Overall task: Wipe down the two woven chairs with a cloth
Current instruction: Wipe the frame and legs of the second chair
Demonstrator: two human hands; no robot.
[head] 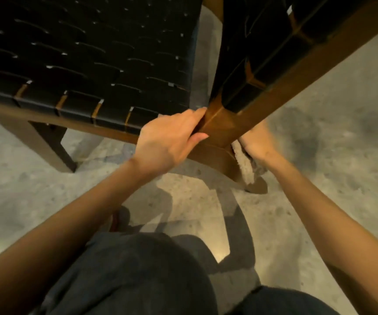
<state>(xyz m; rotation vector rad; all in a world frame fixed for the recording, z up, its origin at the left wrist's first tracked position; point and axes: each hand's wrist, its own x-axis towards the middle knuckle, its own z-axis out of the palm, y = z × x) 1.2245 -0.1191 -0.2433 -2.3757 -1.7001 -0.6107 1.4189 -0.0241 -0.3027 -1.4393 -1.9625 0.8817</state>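
The chair filled the upper left: a seat of wide black straps woven over and under, their ends wrapped round a warm brown wooden rail. To its right rose a second woven panel of the same black straps in the same brown frame, tilted away. Whether it was this chair's back or another chair could not be told. Between them stood a wooden post, running down into a leg on the mottled grey floor. The left grip was closed on that post at seat height, fingers curled behind it and thumb lying along the near face. The right grip, blurred, sat just behind the leg, lower down. The cloth, pale and fuzzy, bunched directly under that grip and touched the leg's right side. Its fingers were hidden, so whether they were curled round the cloth or pressed it flat could not be told.
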